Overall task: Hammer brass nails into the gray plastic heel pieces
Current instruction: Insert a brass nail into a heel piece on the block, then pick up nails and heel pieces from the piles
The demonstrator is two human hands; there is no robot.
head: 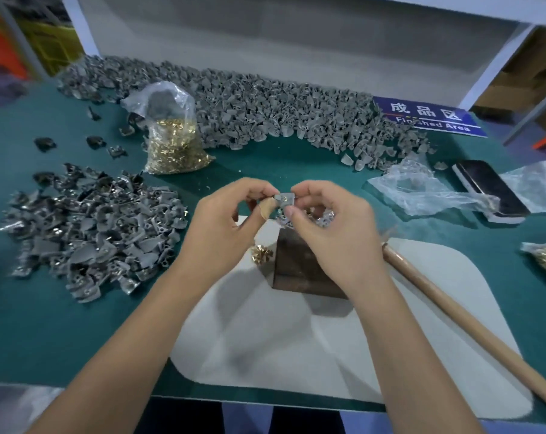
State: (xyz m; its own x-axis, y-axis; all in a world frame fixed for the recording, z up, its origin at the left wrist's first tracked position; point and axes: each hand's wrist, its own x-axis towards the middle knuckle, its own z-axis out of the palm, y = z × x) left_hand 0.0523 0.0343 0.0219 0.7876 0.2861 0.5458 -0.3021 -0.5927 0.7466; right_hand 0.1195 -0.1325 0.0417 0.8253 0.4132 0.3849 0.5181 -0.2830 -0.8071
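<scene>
Both hands meet above the dark block [299, 264], sharing one gray heel piece [284, 200] between their fingertips. The left hand [224, 220] pinches it from the left edge, and the right hand [331, 227] pinches it from the right with thumb and forefinger curled in. A brass nail [283, 198] appears to sit in the piece's upper face, though its depth is too small to judge. The piece is held roughly flat, facing up toward the camera, directly over the far end of the block. The hammer handle [453, 321] lies on the surface to the right of the right hand, its long axis running from near that wrist back toward the person, so the right hand is plainly the nearer one to take it. A few loose nails [260, 253] lie just left of the block, below the left hand. Likely next: set the piece down on the block, left hand steadying it, right hand freed for the hammer.
</scene>
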